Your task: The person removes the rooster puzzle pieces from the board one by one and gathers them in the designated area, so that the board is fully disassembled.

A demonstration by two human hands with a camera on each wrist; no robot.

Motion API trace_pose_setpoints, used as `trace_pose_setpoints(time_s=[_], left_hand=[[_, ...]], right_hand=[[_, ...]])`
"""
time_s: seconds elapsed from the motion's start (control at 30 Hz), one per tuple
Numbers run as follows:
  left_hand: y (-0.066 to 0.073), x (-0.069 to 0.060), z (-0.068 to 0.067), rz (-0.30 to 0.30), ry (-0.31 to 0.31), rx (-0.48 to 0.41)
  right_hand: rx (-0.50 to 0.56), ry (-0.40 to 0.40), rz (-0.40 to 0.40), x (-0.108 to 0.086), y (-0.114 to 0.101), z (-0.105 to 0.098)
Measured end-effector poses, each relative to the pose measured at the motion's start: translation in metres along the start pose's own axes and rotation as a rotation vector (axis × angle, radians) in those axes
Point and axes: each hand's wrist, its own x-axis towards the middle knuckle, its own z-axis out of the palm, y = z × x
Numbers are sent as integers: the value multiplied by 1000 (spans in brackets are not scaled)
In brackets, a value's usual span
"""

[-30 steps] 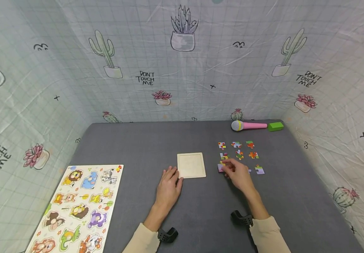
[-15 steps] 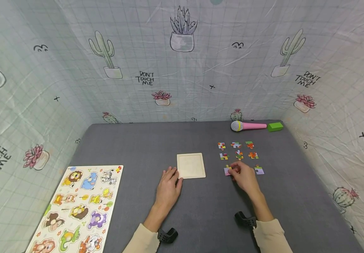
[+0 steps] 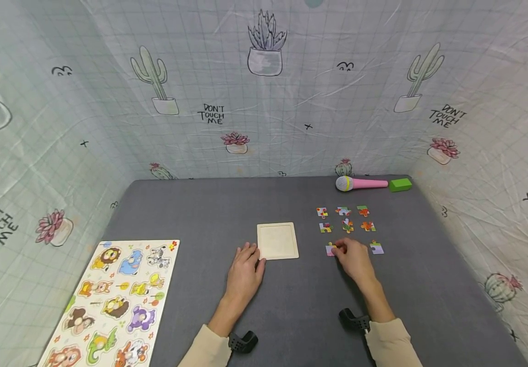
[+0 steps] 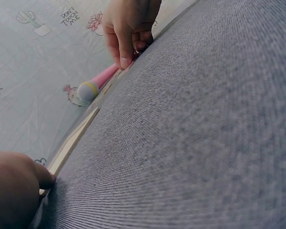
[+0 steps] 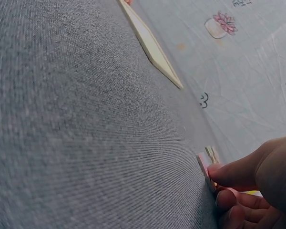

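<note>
My right hand pinches a pink-and-lilac jigsaw piece by its right side, low at the table. In the right wrist view the thumb lies on that piece. Several other jigsaw pieces stand in rows just beyond the hand, among them an orange-and-green one; a lilac piece lies to its right. What lies under the hand is hidden. My left hand rests on the table with extended fingers touching the lower left corner of a square wooden puzzle frame, which has nothing in it.
A board of animal puzzle pictures lies at the left. At the back right, a pink toy microphone lies beside a green block. Patterned cloth walls enclose the grey table.
My right hand has shifted a little right and toward me, and the pink-and-lilac jigsaw piece moved right with it. Over the last half second it barely moves. My left hand stays put.
</note>
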Motion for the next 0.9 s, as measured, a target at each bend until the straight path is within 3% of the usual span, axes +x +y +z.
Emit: trace_pose_setpoints(time_s=[0.27,0.57,0.7,0.9], left_hand=[[-2,2,-3,8,-31,-3],[-5,17,-15,5,-92,-51],[-4,29,-21,16,-72,-37],[-6,46,-32,51,5,12]], right_hand=[[6,12,8,-3,0,0],[51,197,-46,-1,-18,-6],[107,290,-125,3,-34,-9],[127,323,-264,11,-56,-2]])
